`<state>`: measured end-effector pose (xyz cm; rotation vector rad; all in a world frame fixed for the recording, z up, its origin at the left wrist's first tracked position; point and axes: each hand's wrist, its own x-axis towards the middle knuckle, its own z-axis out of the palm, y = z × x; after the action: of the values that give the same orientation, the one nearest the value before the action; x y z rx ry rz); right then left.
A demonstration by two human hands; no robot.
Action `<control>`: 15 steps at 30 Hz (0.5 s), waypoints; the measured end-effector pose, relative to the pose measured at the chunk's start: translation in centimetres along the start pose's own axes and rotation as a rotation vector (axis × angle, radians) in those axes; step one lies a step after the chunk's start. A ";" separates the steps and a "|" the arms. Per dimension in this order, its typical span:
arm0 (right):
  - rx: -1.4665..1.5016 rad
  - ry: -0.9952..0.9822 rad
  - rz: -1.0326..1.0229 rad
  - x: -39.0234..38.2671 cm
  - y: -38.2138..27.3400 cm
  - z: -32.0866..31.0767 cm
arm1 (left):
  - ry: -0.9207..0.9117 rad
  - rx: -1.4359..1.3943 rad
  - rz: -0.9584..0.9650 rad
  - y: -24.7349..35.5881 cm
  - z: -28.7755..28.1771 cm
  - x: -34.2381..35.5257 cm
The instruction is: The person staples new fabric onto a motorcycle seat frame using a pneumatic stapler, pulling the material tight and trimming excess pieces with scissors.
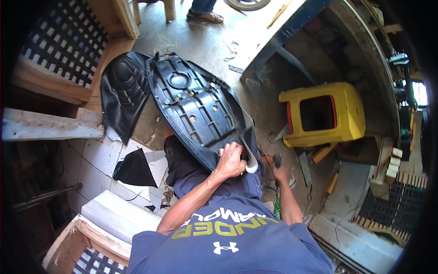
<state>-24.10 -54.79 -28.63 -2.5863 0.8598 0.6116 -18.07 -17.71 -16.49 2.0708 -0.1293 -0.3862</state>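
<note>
An upturned black motorcycle seat [200,107] lies across my lap, its ribbed plastic base facing up. Black cover material with a pale underside [251,157] hangs loose along its right edge. My left hand [232,160] is closed on the cover's edge at the near end of the seat. Lower down on the right, my right hand [279,171] is beside red-handled pliers [266,158] and appears to touch them. Its fingers are dark and partly hidden, so their grip is unclear.
A yellow plastic stool [326,114] lies on its side to the right. Another black molded seat cover [123,89] rests beyond the seat's left side. Black scrap [136,168] lies on white tiles. Wooden frames with woven strapping [64,41] stand left. Someone's sandaled foot [205,17] shows at the top.
</note>
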 end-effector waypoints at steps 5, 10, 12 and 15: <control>-0.207 -0.216 0.077 2.0 2.8 5.1 | 0.229 -0.637 -0.209 0.0 -0.5 0.6; 0.541 -0.017 -0.204 -0.5 -10.8 1.2 | 0.092 -0.829 -0.089 -1.0 -0.2 0.5; 1.187 -0.347 -0.286 -2.1 -18.6 -0.3 | 0.066 -0.930 -0.053 -1.3 -0.5 0.4; 0.915 -0.505 -0.889 -4.7 -26.7 -3.0 | 0.144 -0.812 0.018 -1.2 -1.8 0.4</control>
<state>-9.90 -33.66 -18.79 -1.5868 -0.1996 0.4052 -17.16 -15.71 -16.73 1.2863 0.0881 -0.2205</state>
